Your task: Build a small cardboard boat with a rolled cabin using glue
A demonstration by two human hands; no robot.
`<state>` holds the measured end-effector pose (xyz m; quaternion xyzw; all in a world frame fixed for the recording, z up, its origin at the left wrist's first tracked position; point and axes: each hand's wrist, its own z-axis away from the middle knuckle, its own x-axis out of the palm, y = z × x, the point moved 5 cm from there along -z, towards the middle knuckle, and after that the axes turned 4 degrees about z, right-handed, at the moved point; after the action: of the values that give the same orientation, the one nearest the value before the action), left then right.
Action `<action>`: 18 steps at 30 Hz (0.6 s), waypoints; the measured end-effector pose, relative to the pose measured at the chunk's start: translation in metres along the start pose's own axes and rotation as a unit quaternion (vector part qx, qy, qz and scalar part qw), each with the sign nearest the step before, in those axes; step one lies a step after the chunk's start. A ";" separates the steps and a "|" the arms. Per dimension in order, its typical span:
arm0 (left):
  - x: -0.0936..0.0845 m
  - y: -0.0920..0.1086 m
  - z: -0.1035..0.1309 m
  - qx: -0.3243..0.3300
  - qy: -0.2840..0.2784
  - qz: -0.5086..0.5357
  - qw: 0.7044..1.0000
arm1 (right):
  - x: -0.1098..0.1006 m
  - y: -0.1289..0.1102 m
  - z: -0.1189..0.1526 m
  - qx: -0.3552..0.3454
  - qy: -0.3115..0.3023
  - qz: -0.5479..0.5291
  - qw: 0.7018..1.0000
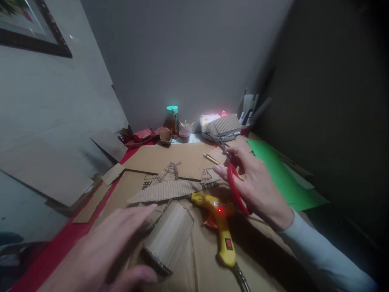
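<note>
My right hand (pixel 253 184) holds a pair of red-handled scissors (pixel 234 186), their metal blades pointing up and to the left. Below it a yellow glue gun (pixel 226 239) with a lit red light lies on the cardboard. My left hand (pixel 112 243), somewhat blurred, has its fingers and thumb apart just left of a rolled cardboard piece (pixel 170 237) and holds nothing. Behind the roll lies a strip of corrugated cardboard (pixel 167 190), with a small folded corrugated piece (pixel 168 172) beyond it. A gold pen (pixel 211 159) is left of the scissors.
Green paper (pixel 279 174) lies at the right. Along the back stand a bottle with a turquoise lid (pixel 172 117), a small tub (pixel 184 135), a packet with corrugated cardboard on it (pixel 223 123) and a cup of tools (pixel 245 129). Red scraps (pixel 142 136) lie at the back left.
</note>
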<state>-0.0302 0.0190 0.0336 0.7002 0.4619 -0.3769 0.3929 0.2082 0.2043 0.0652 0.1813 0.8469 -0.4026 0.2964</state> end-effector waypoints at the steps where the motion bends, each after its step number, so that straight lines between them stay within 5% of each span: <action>1: 0.007 0.015 -0.009 0.022 -0.033 -0.022 0.999 | 0.001 0.000 0.000 -0.001 0.000 -0.001 1.000; 5: 0.016 0.045 -0.029 0.038 -0.028 -0.068 0.997 | 0.002 -0.003 0.000 -0.004 -0.003 -0.024 1.000; 11: 0.024 0.047 -0.029 0.040 -0.043 -0.159 0.986 | 0.002 -0.007 0.001 -0.004 -0.011 -0.049 0.999; 18: 0.026 0.053 -0.032 0.062 -0.056 -0.141 0.986 | -0.001 -0.011 0.001 -0.017 0.002 -0.052 0.999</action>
<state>0.0324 0.0432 0.0346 0.6288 0.5090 -0.4950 0.3171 0.2032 0.1970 0.0715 0.1331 0.8623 -0.4029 0.2762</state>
